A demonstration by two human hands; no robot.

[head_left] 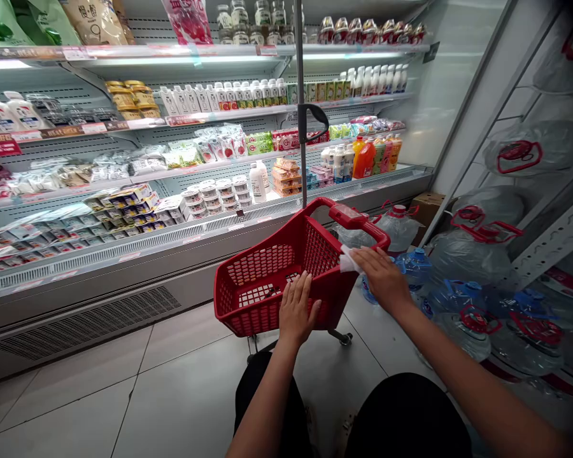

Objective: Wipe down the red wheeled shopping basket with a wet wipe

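A red plastic shopping cart (pixel 337 299) with perforated basket walls stands in front of me. On its near side rim lies my left hand (pixel 298 312), palm down, with the fingers stretched out and the thumb apart. My right hand (pixel 382 277) presses a white wipe (pixel 349 261), perhaps tissue or cloth, against the rim at the handle end. Its fingers are laid over the wipe, and part of the wipe is hidden under them. The red cart handle (pixel 353 217) rises just beyond that hand.
A refrigerated display (pixel 205 222) with dairy goods and drinks runs behind the cart. Large water bottles (pixel 477 254) crowd the right side near a metal rack. A grey pole (pixel 299 70) with a black loop grip rises beyond the cart. My knees are below.
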